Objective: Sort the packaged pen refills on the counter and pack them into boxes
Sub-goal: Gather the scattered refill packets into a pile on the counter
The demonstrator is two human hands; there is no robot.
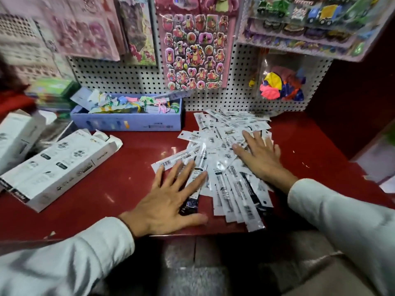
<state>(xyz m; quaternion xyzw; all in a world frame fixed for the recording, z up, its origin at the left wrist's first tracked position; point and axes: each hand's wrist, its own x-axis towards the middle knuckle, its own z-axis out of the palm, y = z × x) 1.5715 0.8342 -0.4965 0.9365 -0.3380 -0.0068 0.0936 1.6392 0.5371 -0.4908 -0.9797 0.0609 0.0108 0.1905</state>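
Note:
A loose heap of packaged pen refills (pixel 226 159), slim clear sleeves with white barcode labels, is spread over the red counter (pixel 119 167). My left hand (pixel 168 199) lies flat with fingers spread on the heap's near-left edge, palm on the counter. Over the heap's right side, my right hand (pixel 258 154) presses down with straight, spread fingers. A long white box (pixel 57 167) with its end flaps open lies on its side at the left. Another white box (pixel 19 135) sits further left, partly cut off.
A purple open box (pixel 128 118) full of colourful items stands against the pegboard wall (pixel 119 77). Sticker sheets (pixel 194 50) and a bag of balloons (pixel 282 84) hang above. A red side panel (pixel 352 92) closes the right. The counter's front edge runs just below my left hand.

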